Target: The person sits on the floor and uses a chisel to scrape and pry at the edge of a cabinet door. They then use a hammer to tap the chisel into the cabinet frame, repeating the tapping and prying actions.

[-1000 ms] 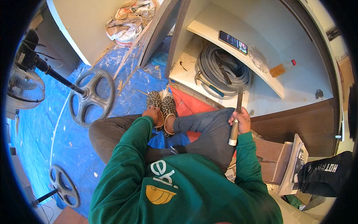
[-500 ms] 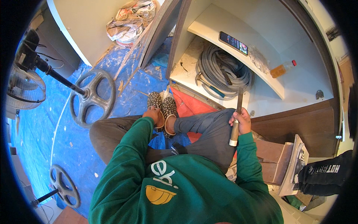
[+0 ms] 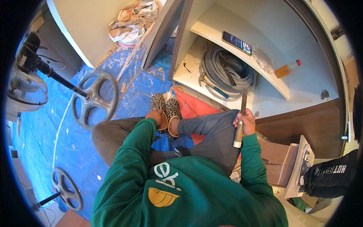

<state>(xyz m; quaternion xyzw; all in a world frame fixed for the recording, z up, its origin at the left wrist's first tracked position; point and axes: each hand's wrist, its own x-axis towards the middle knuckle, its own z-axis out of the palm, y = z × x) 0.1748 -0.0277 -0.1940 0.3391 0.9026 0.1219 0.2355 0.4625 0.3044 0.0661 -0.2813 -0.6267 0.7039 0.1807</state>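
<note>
My right hand (image 3: 247,122) is closed around a chisel (image 3: 238,135) at my right knee. The tool's pale wooden handle with a white end points toward me, and its dark flat blade stands up past my fingers. Down between my legs, my left hand (image 3: 154,115) rests against my left foot, its fingers curled in and partly hidden; what they hold, if anything, does not show. Two dark patterned clogs (image 3: 174,107) are on my feet. Ahead of the right hand, a hammer (image 3: 215,90) with a teal grip lies by a coil of grey hose (image 3: 217,68) inside an open cabinet.
A phone (image 3: 236,43) and a bottle of amber liquid (image 3: 287,69) are on the cabinet shelf (image 3: 211,28). Blue sheeting (image 3: 41,132) covers the floor. Two pedestal fans with round bases (image 3: 94,99) stand at left. Crumpled bags (image 3: 134,22) lie far left; wooden boards (image 3: 274,162) are at right.
The view has shifted very slightly. Both hands and the chisel keep their places.
</note>
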